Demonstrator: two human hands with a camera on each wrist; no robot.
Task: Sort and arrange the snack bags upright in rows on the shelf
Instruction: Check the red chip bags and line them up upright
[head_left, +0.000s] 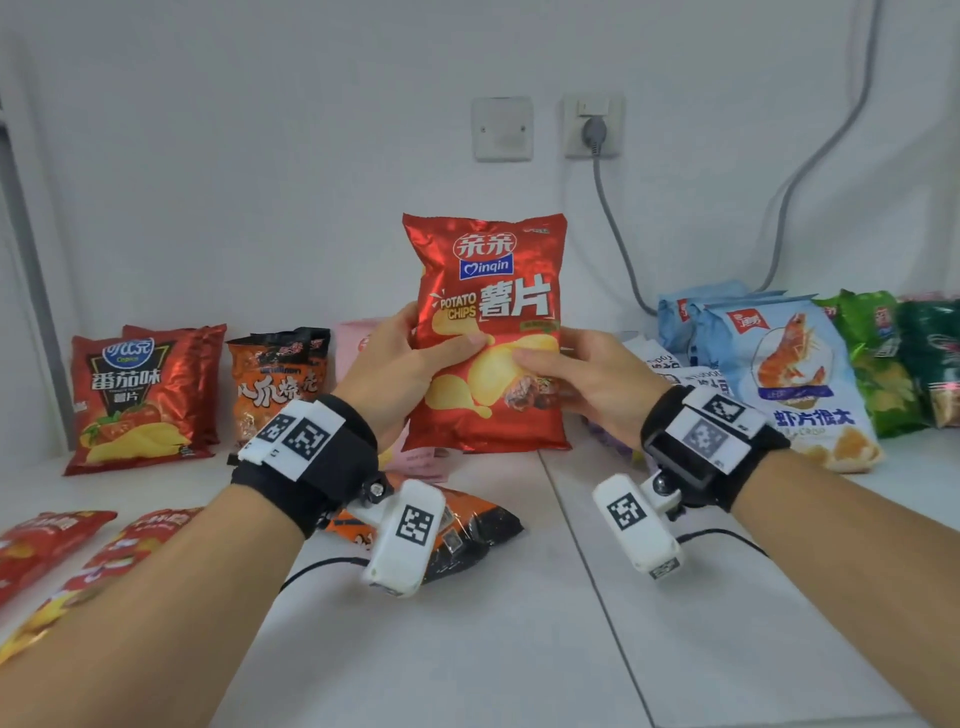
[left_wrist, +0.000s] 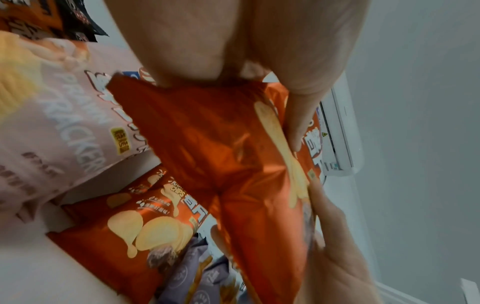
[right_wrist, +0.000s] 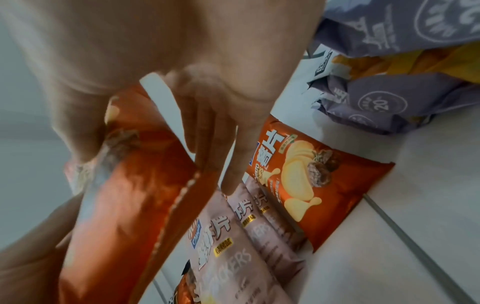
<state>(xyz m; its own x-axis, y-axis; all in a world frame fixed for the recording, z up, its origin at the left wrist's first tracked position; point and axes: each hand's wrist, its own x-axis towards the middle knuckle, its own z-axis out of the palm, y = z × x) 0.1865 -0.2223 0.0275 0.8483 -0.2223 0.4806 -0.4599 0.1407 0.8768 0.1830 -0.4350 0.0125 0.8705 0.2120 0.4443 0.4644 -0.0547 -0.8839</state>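
Note:
A red Qinqin potato chips bag (head_left: 493, 291) is held upright above the white shelf (head_left: 519, 623), at the centre of the head view. My left hand (head_left: 415, 358) grips its left edge, thumb across the front. My right hand (head_left: 576, 369) grips its right edge the same way. In the left wrist view the same bag (left_wrist: 221, 154) runs under my left hand (left_wrist: 233, 82). The right wrist view shows the bag (right_wrist: 130, 195) pinched by my right hand (right_wrist: 145, 127). A second bag of the same kind (right_wrist: 311, 195) lies flat on the shelf behind.
Red tomato chips bags (head_left: 140, 395) and orange-black bags (head_left: 280, 374) stand at back left. Pink prawn cracker bags (left_wrist: 64, 123) stand behind my hands. Blue shrimp bags (head_left: 795, 374) and green bags (head_left: 883, 358) lean at right. Purple bags (right_wrist: 389, 82), red bags (head_left: 47, 545) and an orange-black bag (head_left: 467, 530) lie flat.

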